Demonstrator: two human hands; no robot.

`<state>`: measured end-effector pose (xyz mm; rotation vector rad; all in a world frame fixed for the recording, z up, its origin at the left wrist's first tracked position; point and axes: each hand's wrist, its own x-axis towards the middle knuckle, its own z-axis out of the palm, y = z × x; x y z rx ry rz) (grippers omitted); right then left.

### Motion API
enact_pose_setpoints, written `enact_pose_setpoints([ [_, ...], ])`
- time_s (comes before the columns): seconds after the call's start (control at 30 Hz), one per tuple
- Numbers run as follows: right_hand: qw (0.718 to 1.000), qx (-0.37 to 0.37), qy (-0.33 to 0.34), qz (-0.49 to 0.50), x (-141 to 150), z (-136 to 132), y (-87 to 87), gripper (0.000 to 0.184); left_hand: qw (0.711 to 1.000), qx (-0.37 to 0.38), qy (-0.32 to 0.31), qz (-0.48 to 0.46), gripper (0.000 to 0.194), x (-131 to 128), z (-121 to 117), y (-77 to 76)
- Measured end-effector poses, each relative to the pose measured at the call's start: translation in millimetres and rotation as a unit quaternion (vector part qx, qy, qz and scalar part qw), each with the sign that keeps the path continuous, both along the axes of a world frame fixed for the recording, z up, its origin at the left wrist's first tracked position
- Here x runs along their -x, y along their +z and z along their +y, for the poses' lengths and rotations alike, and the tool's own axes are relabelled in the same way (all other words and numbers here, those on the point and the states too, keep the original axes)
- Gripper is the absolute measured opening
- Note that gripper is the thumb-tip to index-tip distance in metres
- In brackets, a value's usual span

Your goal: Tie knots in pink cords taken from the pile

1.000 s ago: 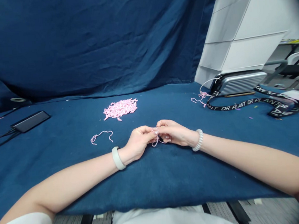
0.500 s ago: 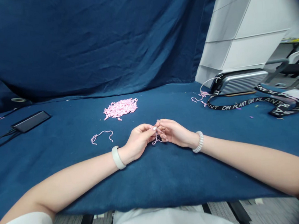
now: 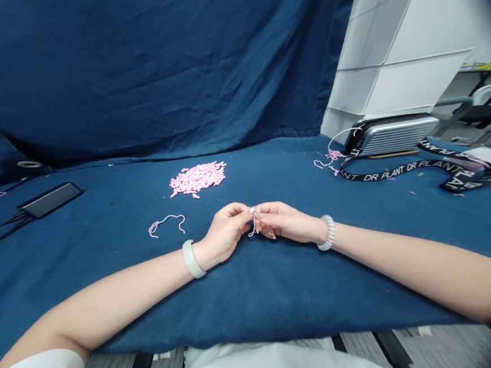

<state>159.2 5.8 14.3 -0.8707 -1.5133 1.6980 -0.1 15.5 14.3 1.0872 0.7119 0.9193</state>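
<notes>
A thin pink string dangles in a small loop below my fingertips, just over the blue cloth. My left hand pinches it between thumb and forefinger. Touching it tip to tip, my right hand is also closed in a pinch on the string, its lower fingers curled beneath. The part of the string between the fingertips is hidden. To the left of my hands lies a loose pink string. Farther back sits a heap of small pink pieces.
A blue cloth covers the table. At left lies a dark flat box with cables. On the right stand a silver ribbed case, a black lettered lanyard and a pink string tangle. A blue curtain hangs behind.
My right hand's fingers have lowered and closed in against the left fingertips. Less of the string shows below the hands now. The things on the table have stayed put.
</notes>
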Motion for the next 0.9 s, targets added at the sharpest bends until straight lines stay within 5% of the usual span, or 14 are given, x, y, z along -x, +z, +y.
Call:
enact_pose_setpoints([
  [0.23, 0.995, -0.044, -0.017, -0.091, 5, -4, 5.0, 0.036, 1.000, 0.001, -0.012, -0.008, 0.024, 1, 0, 1.3],
  [0.7, 1.000, 0.007, -0.002, -0.022, 3, 0, -2.5, 0.035, 0.998, -0.021, -0.054, -0.019, 0.022, 2, 3, -1.7],
  [0.9, 0.999, 0.043, 0.025, 0.010, -1, 4, -4.9, 0.035, 1.000, 0.002, 0.002, -0.010, 0.027, 1, 2, 4.6],
])
